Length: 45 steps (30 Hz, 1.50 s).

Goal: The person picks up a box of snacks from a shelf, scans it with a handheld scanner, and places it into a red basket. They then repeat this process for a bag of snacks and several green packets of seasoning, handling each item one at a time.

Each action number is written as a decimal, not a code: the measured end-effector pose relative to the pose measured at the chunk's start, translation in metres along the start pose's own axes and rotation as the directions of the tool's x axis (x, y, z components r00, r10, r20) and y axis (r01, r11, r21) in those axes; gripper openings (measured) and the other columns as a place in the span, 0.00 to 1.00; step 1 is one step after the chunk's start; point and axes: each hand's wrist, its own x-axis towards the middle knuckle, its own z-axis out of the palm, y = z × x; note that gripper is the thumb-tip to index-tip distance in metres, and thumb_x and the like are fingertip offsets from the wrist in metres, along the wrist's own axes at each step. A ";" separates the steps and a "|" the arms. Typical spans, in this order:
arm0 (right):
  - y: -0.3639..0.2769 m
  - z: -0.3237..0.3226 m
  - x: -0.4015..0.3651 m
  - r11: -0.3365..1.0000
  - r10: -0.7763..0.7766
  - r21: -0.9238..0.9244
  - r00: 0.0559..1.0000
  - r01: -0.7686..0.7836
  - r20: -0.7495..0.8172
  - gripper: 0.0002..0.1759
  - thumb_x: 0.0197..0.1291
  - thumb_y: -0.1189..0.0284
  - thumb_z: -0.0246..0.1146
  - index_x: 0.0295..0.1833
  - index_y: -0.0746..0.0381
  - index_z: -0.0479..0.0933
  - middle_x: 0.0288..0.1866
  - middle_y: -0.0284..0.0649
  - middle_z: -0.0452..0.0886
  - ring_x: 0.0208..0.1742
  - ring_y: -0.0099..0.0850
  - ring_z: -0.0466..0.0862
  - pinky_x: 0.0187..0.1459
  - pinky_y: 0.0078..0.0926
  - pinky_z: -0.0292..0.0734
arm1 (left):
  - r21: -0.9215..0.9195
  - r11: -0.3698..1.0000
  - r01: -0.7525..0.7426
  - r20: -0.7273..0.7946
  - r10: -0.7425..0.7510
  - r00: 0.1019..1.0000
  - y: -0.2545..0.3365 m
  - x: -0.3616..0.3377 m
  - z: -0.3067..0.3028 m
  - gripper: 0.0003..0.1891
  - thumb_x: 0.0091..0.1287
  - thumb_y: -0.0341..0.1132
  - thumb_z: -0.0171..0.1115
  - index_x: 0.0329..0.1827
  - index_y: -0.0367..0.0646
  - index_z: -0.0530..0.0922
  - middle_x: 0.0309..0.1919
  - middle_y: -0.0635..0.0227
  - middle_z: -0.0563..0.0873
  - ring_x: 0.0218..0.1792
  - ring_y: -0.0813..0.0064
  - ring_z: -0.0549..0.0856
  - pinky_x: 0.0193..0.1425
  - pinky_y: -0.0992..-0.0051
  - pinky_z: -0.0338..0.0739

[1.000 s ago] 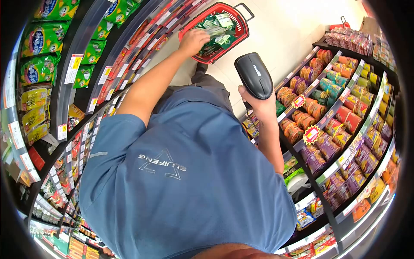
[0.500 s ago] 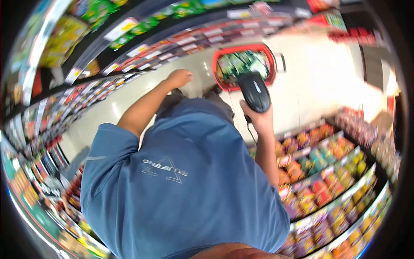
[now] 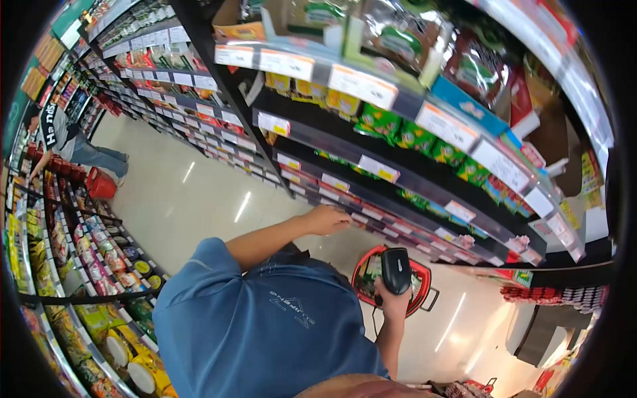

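My right hand (image 3: pixel 394 302) is wrapped round the grip of a black barcode scanner (image 3: pixel 396 270), and a thin cord trails down from it. Underneath, a red shopping basket (image 3: pixel 424 270) stands on the floor, its contents largely hidden by the scanner and hand. My left hand (image 3: pixel 326 219) is held out in front of my body, fingers loosely bent and nothing visible in them. In this view it overlaps the lower tiers of a dark shelf rack (image 3: pixel 298 119) with price labels. Green snack packs (image 3: pixel 417 137) lie on an upper tier of that rack.
Another person (image 3: pixel 73 142) leans toward the shelves at far left, beside a second red basket (image 3: pixel 100 184). Shelves of bagged goods (image 3: pixel 89 255) line the left side. Pale shiny floor (image 3: pixel 156 172) runs between the racks. A dark boxy unit (image 3: pixel 551 335) stands at right.
My view has swung toward the shelf rack, which now fills the upper part. The person at left is now clearly visible. The scanner stays in my right hand, above the basket.
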 end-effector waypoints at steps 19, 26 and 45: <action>-0.030 0.250 0.020 0.998 -0.041 0.056 0.999 0.042 -0.013 0.10 0.53 0.80 0.72 0.38 0.67 0.78 0.26 0.35 0.80 0.24 0.23 0.78 0.27 0.23 0.73 | 0.147 0.776 -0.614 -0.757 0.488 0.435 -0.035 -0.056 -0.329 0.06 0.61 0.23 0.63 0.41 0.37 0.82 0.31 0.63 0.87 0.32 0.64 0.86 0.40 0.69 0.78; -0.037 0.276 0.017 0.999 -0.050 0.018 0.999 0.050 0.000 0.10 0.55 0.82 0.70 0.41 0.68 0.76 0.27 0.37 0.78 0.24 0.26 0.76 0.28 0.27 0.72 | 0.116 0.757 -0.642 -0.777 0.472 0.416 -0.053 -0.059 -0.343 0.07 0.62 0.24 0.63 0.42 0.36 0.82 0.30 0.62 0.87 0.33 0.65 0.86 0.41 0.70 0.79; -0.032 0.318 -0.020 0.999 -0.003 0.046 0.995 0.008 -0.098 0.12 0.51 0.76 0.75 0.38 0.66 0.80 0.27 0.33 0.81 0.26 0.20 0.79 0.30 0.21 0.73 | 0.050 0.750 -0.659 -0.726 0.480 0.491 -0.073 -0.074 -0.331 0.04 0.64 0.25 0.62 0.38 0.36 0.83 0.26 0.63 0.86 0.29 0.65 0.85 0.35 0.70 0.78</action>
